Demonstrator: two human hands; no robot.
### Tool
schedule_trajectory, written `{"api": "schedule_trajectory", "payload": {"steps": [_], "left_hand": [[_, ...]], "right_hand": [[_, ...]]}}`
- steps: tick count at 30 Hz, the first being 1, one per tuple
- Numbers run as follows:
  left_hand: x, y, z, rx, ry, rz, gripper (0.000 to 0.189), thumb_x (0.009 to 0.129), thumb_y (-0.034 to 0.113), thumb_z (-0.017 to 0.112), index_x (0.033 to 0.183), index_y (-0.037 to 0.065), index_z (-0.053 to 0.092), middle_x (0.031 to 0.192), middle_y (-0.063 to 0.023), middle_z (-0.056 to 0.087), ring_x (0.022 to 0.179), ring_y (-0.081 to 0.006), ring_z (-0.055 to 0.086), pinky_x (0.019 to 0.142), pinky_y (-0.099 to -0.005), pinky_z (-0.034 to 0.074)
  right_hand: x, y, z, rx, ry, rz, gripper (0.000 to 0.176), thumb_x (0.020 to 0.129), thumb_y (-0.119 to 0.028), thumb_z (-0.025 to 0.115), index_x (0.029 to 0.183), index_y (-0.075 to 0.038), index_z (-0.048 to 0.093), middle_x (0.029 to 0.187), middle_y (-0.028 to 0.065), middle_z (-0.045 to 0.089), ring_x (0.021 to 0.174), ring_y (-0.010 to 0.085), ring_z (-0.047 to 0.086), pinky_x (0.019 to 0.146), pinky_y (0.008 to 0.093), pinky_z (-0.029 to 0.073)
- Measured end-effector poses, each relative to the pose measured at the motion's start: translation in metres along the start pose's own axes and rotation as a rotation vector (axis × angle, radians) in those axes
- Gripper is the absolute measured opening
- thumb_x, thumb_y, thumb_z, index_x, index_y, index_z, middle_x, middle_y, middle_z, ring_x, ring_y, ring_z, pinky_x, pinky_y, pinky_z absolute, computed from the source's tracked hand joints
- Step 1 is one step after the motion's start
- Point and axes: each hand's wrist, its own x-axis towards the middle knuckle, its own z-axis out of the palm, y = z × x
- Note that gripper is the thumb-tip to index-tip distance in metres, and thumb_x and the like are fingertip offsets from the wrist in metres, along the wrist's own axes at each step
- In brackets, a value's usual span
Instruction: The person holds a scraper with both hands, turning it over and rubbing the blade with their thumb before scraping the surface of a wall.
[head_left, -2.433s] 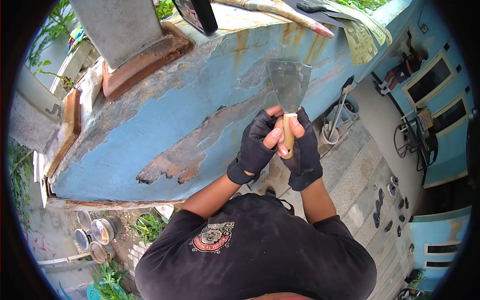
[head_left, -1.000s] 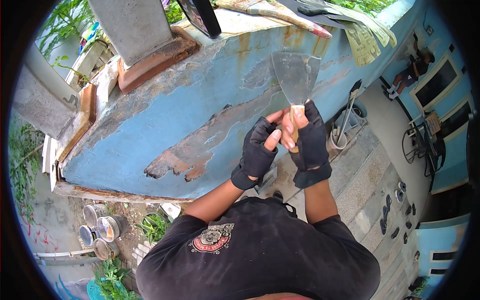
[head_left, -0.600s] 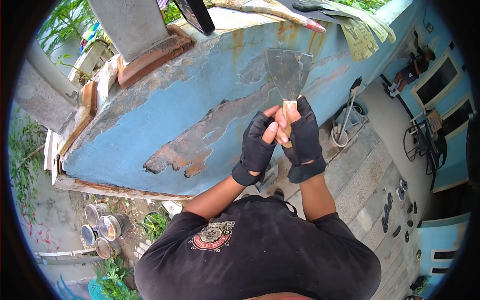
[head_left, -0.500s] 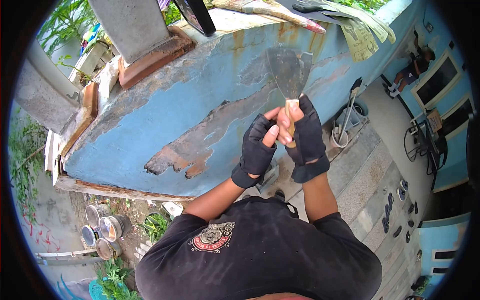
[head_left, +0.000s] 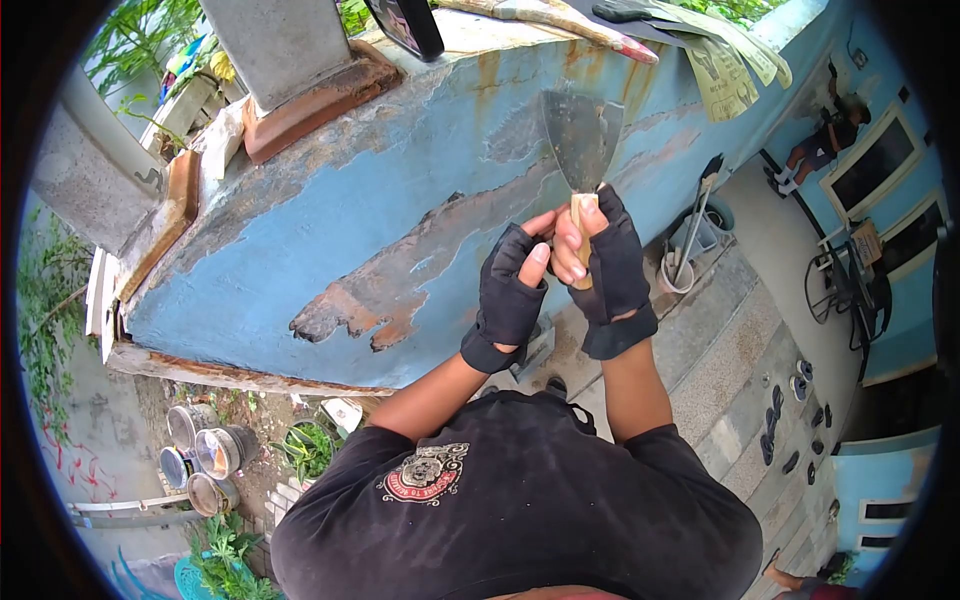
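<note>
My right hand (head_left: 612,262), in a black fingerless glove, is closed around the wooden handle of a paint scraper (head_left: 582,138). The scraper stands upright, its wide, worn metal blade pointing away from me in front of the wall. Just left of it is my left hand (head_left: 512,285), gloved the same way, thumb and fingers apart. Its fingertips reach to the right hand's fingers by the handle; whether they touch is hard to tell. Behind both hands, the blue wall (head_left: 250,290) has a long patch of peeled paint (head_left: 400,270) baring grey and brown.
On the wall's top lie a paintbrush (head_left: 630,45), pale printed gloves (head_left: 725,85) and a dark phone-like object (head_left: 405,28). Buckets (head_left: 222,452) stand lower left; a pail (head_left: 677,272) holds a long tool at right. Another person (head_left: 825,140) is at the far right.
Both hands and the scraper have barely shifted, my left thumb lifting slightly. The view has moved a little. Part of another person now shows at the lower right edge.
</note>
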Motion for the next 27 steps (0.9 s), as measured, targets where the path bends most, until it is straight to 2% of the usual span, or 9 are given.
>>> {"api": "schedule_trajectory", "payload": {"steps": [1,3,4,9,10,13,15,21,27], "left_hand": [[-0.001,-0.003,-0.001,-0.001,0.0,-0.004,0.042,0.1,0.02,0.05,0.133,-0.006,0.051,0.126,-0.0129,0.06,0.113,-0.0181,0.057,0.098,-0.0324,0.044],[0.001,-0.004,0.0,0.042,0.002,-0.008,0.045,0.1,0.025,0.05,0.135,-0.003,0.051,0.119,-0.0096,0.062,0.095,-0.0135,0.06,0.088,-0.0286,0.047],[-0.002,-0.002,0.001,0.044,0.002,-0.013,0.045,0.1,0.025,0.05,0.135,-0.003,0.051,0.119,-0.0096,0.062,0.095,-0.0135,0.06,0.088,-0.0286,0.047],[-0.003,0.0,0.007,-0.008,0.024,0.033,0.044,0.101,0.024,0.049,0.135,-0.003,0.051,0.12,-0.0098,0.061,0.109,-0.0173,0.059,0.097,-0.0319,0.046],[-0.003,-0.002,0.002,0.017,0.021,-0.014,0.04,0.101,0.017,0.049,0.133,-0.006,0.052,0.126,-0.0123,0.061,0.114,-0.0193,0.057,0.1,-0.034,0.044],[-0.003,-0.002,0.0,0.032,0.023,0.046,0.039,0.101,0.016,0.049,0.133,-0.005,0.052,0.132,-0.0139,0.059,0.117,-0.0198,0.057,0.1,-0.0339,0.044],[0.01,0.003,-0.001,0.009,0.015,0.087,0.039,0.101,0.017,0.048,0.133,-0.005,0.051,0.134,-0.0149,0.058,0.118,-0.0203,0.057,0.1,-0.0342,0.044],[-0.002,0.008,-0.004,-0.01,-0.018,0.078,0.041,0.102,0.019,0.046,0.134,-0.005,0.049,0.137,-0.0194,0.055,0.123,-0.026,0.054,0.106,-0.0376,0.04],[-0.004,0.007,-0.003,0.018,0.018,0.034,0.042,0.102,0.022,0.047,0.133,-0.005,0.051,0.132,-0.0163,0.058,0.118,-0.0218,0.056,0.102,-0.0351,0.043]], "right_hand": [[0.004,0.0,-0.004,0.003,-0.048,0.001,0.019,0.104,-0.023,0.047,0.092,-0.008,0.046,0.069,0.0032,0.051,0.046,0.0107,0.046,0.044,0.0261,0.039],[0.003,0.001,-0.006,0.003,-0.095,0.001,0.019,0.104,-0.025,0.047,0.094,-0.009,0.045,0.07,0.0031,0.051,0.046,0.0105,0.045,0.043,0.0254,0.038],[-0.001,0.003,-0.002,0.027,-0.075,-0.005,0.021,0.104,-0.024,0.047,0.091,-0.008,0.045,0.07,0.0032,0.051,0.046,0.0108,0.046,0.044,0.0263,0.039],[0.007,-0.006,-0.001,0.042,-0.073,-0.008,0.024,0.104,-0.025,0.046,0.087,-0.008,0.044,0.069,0.0032,0.052,0.047,0.011,0.045,0.045,0.0277,0.04],[0.015,-0.009,-0.002,0.027,-0.081,-0.05,0.024,0.104,-0.025,0.047,0.087,-0.008,0.044,0.07,0.0033,0.052,0.047,0.0112,0.046,0.045,0.0279,0.04],[0.003,-0.004,0.005,-0.015,-0.072,-0.112,0.022,0.104,-0.026,0.048,0.09,-0.008,0.045,0.07,0.0033,0.052,0.047,0.0114,0.047,0.044,0.0282,0.041],[-0.007,0.003,0.0,-0.01,-0.055,-0.002,0.02,0.103,-0.025,0.048,0.093,-0.008,0.046,0.07,0.0029,0.051,0.046,0.0111,0.046,0.043,0.0281,0.041],[-0.003,0.004,-0.002,0.056,-0.065,0.001,0.019,0.104,-0.024,0.047,0.092,-0.009,0.045,0.07,0.0032,0.051,0.046,0.011,0.046,0.044,0.0272,0.04],[0.0,0.008,-0.003,0.098,-0.075,0.019,0.019,0.104,-0.024,0.047,0.092,-0.009,0.045,0.07,0.0025,0.051,0.046,0.0105,0.045,0.044,0.0273,0.039]]}}
